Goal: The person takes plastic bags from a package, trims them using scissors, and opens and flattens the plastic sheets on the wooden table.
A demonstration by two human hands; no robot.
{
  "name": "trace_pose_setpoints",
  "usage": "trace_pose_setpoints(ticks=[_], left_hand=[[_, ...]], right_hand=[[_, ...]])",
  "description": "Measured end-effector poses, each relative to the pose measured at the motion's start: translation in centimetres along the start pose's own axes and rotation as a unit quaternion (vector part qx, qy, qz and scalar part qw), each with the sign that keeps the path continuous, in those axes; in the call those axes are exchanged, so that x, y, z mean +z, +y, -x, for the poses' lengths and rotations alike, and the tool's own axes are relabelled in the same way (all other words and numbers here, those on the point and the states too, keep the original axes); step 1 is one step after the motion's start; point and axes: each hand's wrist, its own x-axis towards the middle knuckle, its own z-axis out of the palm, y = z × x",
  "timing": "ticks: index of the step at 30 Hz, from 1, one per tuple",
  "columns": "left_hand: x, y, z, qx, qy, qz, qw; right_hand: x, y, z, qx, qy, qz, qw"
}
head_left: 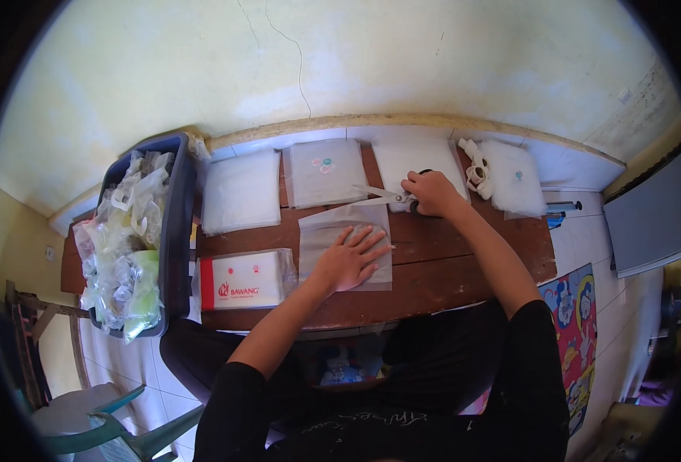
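Note:
My left hand (348,259) lies flat with fingers spread on a clear plastic bag (317,231) near the middle of the table. In my right hand (434,194) is a pair of scissors (390,198), gripped by its black handles. Its blades are parted and point left, just above the bag's top edge. Behind the hands lie stacks of plastic bags: one stack (240,191) at the left, one with round stickers (310,165) in the middle, and another (410,158) partly behind my right hand.
A dark bin (179,231) heaped with crumpled plastic (129,239) stands at the left. Near it lies a red-and-white "BAWANG" pack (240,281). Farther right on the wooden table (464,273) are a bundle of whitish strips (477,168) and another bag stack (514,173).

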Motion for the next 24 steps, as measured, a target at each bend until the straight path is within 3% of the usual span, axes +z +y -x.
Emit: trace_pose_setpoints(ticks=[24], left_hand=[[-0.2,0.0,0.0,-0.004,-0.012,-0.007,1.0]], right_hand=[[-0.6,0.7,1.4,0.022,0.023,0.001,0.999]])
